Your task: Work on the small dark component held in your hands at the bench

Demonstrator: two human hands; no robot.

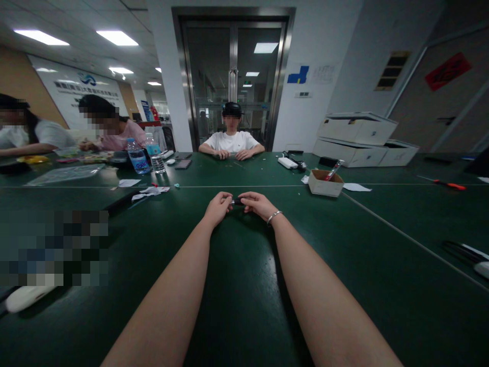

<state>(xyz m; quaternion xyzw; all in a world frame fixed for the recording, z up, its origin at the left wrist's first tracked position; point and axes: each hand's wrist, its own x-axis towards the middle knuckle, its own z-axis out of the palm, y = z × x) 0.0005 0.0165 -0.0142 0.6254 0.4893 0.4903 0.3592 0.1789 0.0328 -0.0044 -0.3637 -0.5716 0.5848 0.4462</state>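
Both hands meet over the dark green table (237, 285), holding one small black cylinder with a silvery end (237, 202) between them. It lies crosswise, and its exact kind is too small to make out. The fingertips of my left hand (219, 209) pinch the silvery end. My right hand (260, 205), with a silver bracelet (274, 218) at its wrist, grips the black part between thumb and fingers. My fingers cover portions of both ends.
Right of my hands stands a small open cardboard box (325, 184) holding a red-and-silver tool. A screwdriver (449, 184) lies far right. Water bottles (138, 157) and paper scraps (151, 192) are at left. Across the table sits a person (232, 142); others sit at left.
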